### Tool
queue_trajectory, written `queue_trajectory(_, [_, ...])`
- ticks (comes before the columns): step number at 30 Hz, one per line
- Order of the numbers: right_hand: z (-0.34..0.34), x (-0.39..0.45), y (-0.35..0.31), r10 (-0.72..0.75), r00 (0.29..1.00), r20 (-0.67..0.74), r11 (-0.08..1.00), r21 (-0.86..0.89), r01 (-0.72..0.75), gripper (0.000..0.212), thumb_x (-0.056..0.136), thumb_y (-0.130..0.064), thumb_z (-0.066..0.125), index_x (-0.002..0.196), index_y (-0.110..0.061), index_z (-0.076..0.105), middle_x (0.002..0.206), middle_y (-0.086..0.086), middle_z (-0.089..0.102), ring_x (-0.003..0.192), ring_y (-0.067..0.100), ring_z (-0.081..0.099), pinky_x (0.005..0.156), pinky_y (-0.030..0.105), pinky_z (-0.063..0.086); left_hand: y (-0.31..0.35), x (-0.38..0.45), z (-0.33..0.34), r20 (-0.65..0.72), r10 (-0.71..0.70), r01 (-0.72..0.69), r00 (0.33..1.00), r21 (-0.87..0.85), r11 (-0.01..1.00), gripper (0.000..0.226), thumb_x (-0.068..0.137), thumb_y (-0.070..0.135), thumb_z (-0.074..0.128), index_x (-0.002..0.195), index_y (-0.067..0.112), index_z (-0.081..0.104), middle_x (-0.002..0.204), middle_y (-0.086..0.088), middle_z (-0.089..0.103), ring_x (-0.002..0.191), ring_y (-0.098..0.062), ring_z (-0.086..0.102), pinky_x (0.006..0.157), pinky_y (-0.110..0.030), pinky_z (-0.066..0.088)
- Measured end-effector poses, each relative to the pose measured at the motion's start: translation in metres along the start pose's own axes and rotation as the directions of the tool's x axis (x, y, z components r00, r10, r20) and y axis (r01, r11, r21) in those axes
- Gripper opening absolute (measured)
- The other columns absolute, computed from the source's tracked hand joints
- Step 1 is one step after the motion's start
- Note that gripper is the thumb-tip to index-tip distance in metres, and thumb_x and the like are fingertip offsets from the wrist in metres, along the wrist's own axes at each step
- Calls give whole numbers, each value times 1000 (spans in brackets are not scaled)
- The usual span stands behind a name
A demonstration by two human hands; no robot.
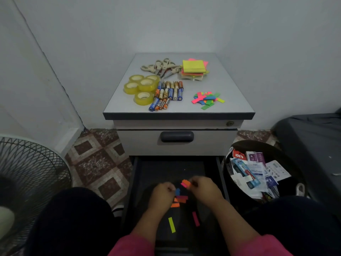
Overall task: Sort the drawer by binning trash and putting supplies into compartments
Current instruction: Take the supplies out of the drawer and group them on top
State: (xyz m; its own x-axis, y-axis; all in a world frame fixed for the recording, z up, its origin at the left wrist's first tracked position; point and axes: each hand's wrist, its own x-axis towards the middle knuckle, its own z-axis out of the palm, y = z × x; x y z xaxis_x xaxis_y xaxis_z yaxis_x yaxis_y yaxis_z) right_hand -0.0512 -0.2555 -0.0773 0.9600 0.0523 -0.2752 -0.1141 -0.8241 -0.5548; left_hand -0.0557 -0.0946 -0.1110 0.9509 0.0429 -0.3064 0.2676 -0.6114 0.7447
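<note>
Home room corner, I'd say, not an office. Patterned brown-and-cream floor tiles (96, 163) lower left, plain painted walls (129, 24) across the top. Small grey drawer cabinet (177, 143) at centre, pushed against the wall. Standing fan's wire guard (27, 174) at the left edge. Dark bed or sofa edge (313, 145) at right. Round bin (262, 174) of packaging beside my right knee.

Pink sleeves (132, 245) end above 2 bare forearms; dark trousers (73, 218) cover the knees.
</note>
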Motion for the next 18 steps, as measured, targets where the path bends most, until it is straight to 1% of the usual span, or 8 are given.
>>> queue_trajectory(4, [-34, -10, -28, -92, 975, -202, 981, 148, 124, 8, 89, -29, 62, 92, -25, 68, 88, -5, 67, 85, 14, 63, 77, 34, 51, 42, -5, -24, -175, 138, -173, 975, -204, 964, 31, 82, 3, 66, 69, 30, 59, 89, -4, 65, 81, -14, 61, 77, -25, 47])
queue_trajectory(6, [-57, -17, -44, -132, 938, -321, 953, 218, 209, 10, 91, -27, 62, 98, -24, 69, 89, -8, 66, 86, 9, 61, 77, 26, 49, 71, -14, -41, -285, 219, -298, 933, -271, 916, 30, 84, 3, 66, 74, 31, 60, 88, -2, 64, 77, -5, 58, 77, -23, 48])
queue_trajectory(8, [-82, -25, -60, -180, 865, -468, 919, 233, 318, 13, 90, -26, 64, 100, -24, 70, 89, -11, 63, 82, 1, 57, 71, 10, 41, 102, -25, -60, -387, 315, -434, 867, -271, 859, 23, 87, 5, 64, 82, 27, 62, 88, 3, 61, 76, 5, 56, 73, -12, 45])
queue_trajectory(10, [-107, -32, -76, -214, 754, -621, 890, 195, 413, 13, 89, -25, 65, 101, -24, 70, 86, -14, 60, 80, -2, 54, 68, 6, 36, 134, -34, -77, -476, 410, -556, 778, -220, 801, 15, 89, 7, 63, 90, 22, 65, 90, 8, 57, 78, 9, 53, 70, -5, 41])
queue_trajectory(12, [-130, -31, -88, -202, 639, -742, 884, 142, 445, 14, 89, -24, 65, 100, -20, 72, 84, -11, 61, 81, 4, 54, 71, 17, 41, 161, -35, -90, -559, 471, -643, 683, -153, 751, 10, 89, 9, 63, 94, 16, 68, 88, 9, 56, 77, 7, 52, 69, -5, 40])
queue_trajectory(13, [-142, -27, -92, -180, 601, -779, 890, 132, 437, 15, 89, -24, 64, 99, -17, 73, 83, -8, 64, 82, 10, 56, 71, 26, 44, 175, -31, -95, -589, 491, -670, 642, -119, 733, 9, 89, 10, 64, 95, 13, 69, 87, 9, 56, 76, 5, 52, 69, -7, 40])
queue_trajectory(15, [-165, -14, -99, -127, 595, -794, 907, 149, 393, 19, 91, -27, 61, 99, -16, 73, 82, -1, 68, 81, 18, 60, 70, 33, 48, 200, -18, -101, -601, 518, -684, 609, -66, 727, 8, 89, 12, 64, 94, 10, 70, 87, 5, 60, 79, -1, 54, 72, -16, 45])
queue_trajectory(18, [-194, 16, -103, -75, 671, -738, 949, 154, 275, 24, 93, -29, 57, 103, -14, 73, 91, 3, 70, 85, 19, 60, 70, 31, 45, 234, 11, -100, -514, 548, -623, 660, 33, 781, 10, 90, 14, 60, 92, 10, 70, 89, -1, 66, 83, -13, 58, 72, -25, 46])
